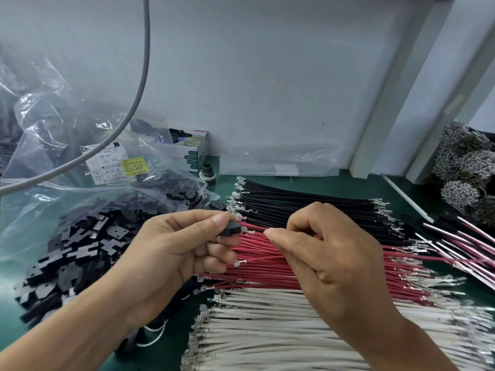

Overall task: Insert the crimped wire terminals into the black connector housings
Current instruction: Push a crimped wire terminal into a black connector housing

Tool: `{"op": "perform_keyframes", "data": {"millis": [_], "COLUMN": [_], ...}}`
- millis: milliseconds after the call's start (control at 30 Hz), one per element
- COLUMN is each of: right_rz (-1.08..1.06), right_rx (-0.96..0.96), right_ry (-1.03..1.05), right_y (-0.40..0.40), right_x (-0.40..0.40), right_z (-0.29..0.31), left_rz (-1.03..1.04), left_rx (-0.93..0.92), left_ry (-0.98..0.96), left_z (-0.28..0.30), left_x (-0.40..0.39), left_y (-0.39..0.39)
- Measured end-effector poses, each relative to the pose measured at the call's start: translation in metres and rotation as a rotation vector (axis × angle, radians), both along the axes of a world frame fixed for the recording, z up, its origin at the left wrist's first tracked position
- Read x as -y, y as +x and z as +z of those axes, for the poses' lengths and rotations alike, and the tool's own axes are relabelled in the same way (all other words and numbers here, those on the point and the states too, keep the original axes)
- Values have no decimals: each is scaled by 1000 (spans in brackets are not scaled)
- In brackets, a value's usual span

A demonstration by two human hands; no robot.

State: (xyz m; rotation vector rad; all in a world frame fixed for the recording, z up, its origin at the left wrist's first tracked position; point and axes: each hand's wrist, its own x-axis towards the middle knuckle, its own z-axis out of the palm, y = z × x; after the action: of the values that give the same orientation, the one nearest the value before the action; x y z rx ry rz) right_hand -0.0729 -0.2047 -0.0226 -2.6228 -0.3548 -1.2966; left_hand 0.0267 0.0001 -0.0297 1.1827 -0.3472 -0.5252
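Note:
My left hand (171, 245) pinches a small black connector housing (231, 231) between thumb and fingers. My right hand (324, 253) pinches a wire just behind its metal crimped terminal (247, 231), whose tip sits at the housing's opening. A second red wire (257, 259) with a terminal also runs into my right hand, below the first. Under both hands lie rows of black wires (308, 202), red wires (267, 277) and white wires (267, 330), all with crimped ends.
A heap of loose black housings (75, 253) spills from a clear plastic bag (53, 162) at left. A small open box (187, 151) stands at the back wall. Finished wire assemblies (460, 242) and bundles of metal terminals (466, 162) lie at right. A grey cable (139, 84) hangs overhead.

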Motion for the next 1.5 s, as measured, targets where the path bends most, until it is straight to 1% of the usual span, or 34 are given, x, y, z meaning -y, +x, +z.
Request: {"op": "perform_keyframes", "data": {"millis": [100,167,233,333,400,467,533,567,600,700,733,767,900,967,1100,1167,1233,1300,1333,1367,1433,1467,1500], "right_rz": [8,7,14,37,49,48,22,12,10,35,45,51,67,85,110,80,10,-8,24,68,100,97,98], "right_rx": [9,18,5,-99,-152,-159,-154,-159,-171,-211,-222,-230,-233,-245,-281,-286,-227,-190,-219,-301,-549,-644,-692], "right_ry": [-106,-140,-96,95,178,190,151,136,138,212,232,236,211,231,194,129,33,-7,3,22,6,-23,-36], "right_y": [-1,-1,0,2,3,3,3,3,3,1,0,-1,-1,0,-1,-2,-5,-10,-13,-16,-18,-17,-16], "right_x": [1,1,-1,-6,-8,-11,-13,-14,-13,-6,-4,-4,-9,-12,-10,-4,0,-1,-3,-5,-11,-14,-14], "right_z": [1,2,0,-2,-3,-3,-3,-3,-3,-2,-1,-1,-2,-3,-1,5,12,17,18,18,15,11,7], "left_rz": [-5,0,7,34,50,47,50,54,69,141,166,180,140,99,71,71,85,124,146,164,183,186,183], "left_rx": [4,17,32,59,76,73,68,104,193,586,662,687,605,595,576,587,607,599,600,606,620,621,617], "left_ry": [3,19,42,67,82,76,73,89,131,306,348,369,296,280,269,300,320,315,317,324,341,348,350], "left_z": [1,3,4,6,4,3,2,3,3,3,2,1,-2,-2,-2,-1,0,2,2,3,4,4,3], "left_x": [-2,-3,-3,-2,1,3,5,6,6,2,1,0,0,-1,-3,-2,0,0,-1,-2,-4,-4,-3], "left_y": [1,1,0,-3,-6,-10,-13,-15,-16,-16,-15,-14,-13,-13,-13,-13,-13,-12,-11,-10,-8,-7,-7]}}
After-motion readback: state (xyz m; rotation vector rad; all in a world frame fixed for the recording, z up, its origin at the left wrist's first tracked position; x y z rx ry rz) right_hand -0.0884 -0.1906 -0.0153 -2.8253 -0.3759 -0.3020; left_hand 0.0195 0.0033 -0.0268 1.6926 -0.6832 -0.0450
